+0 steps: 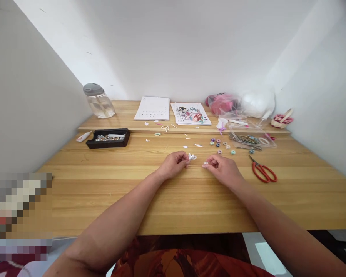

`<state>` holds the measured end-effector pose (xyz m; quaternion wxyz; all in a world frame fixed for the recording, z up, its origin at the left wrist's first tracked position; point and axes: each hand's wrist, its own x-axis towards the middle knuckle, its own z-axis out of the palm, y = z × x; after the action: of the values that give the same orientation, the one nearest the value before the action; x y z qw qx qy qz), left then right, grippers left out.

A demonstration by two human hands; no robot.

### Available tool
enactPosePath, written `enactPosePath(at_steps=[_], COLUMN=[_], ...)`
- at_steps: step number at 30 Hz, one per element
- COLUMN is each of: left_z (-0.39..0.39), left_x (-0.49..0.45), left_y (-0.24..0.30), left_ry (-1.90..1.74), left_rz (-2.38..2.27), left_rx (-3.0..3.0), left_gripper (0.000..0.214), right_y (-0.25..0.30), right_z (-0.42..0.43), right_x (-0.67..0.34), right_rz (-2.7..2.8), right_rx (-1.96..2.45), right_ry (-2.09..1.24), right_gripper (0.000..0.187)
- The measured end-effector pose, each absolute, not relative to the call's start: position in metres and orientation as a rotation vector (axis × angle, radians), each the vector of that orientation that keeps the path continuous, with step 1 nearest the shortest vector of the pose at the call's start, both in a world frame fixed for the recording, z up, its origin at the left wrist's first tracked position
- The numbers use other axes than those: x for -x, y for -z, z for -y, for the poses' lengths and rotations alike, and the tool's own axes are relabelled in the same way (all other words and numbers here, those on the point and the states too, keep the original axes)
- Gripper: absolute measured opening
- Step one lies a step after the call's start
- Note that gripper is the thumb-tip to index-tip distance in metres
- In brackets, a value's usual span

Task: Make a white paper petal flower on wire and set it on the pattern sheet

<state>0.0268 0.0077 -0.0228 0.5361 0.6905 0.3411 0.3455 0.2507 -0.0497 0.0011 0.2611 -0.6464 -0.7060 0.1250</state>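
My left hand (174, 163) rests on the wooden table (103, 192) near its middle, fingers pinched on a small white quilled paper piece (192, 156). My right hand (220, 167) lies just to the right, fingers curled and pinched on a tiny white paper bit (205, 163). The two hands are a few centimetres apart. Several small coloured paper coils (219, 143) lie on the table just beyond the hands, with a few white paper petals (198, 145) beside them.
Red-handled scissors (263, 171) lie right of my right hand. A black tray (107, 137) sits at the left. A clear jar (99, 101), a white sheet (153, 108), a quilled picture (190, 113), plastic bags (233, 103) and a clear box of strips (252, 139) stand at the back.
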Motion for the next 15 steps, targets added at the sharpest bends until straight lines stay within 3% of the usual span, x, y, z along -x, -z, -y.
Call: enactPosePath(at_steps=[6, 15], left_z=[-0.008, -0.008], left_x=[-0.026, -0.026], left_y=[0.023, 0.026], left_ry=[-0.804, -0.778], left_rz=[-0.868, -0.900], left_rx=[-1.689, -1.791], left_gripper=[0.012, 0.010], right_y=[-0.006, -0.004], right_z=[0.046, 0.043], right_x=[-0.264, -0.281], right_rz=[1.968, 1.920], right_rx=[1.866, 1.917], right_ry=[-0.281, -0.360], right_gripper=[0.012, 0.026])
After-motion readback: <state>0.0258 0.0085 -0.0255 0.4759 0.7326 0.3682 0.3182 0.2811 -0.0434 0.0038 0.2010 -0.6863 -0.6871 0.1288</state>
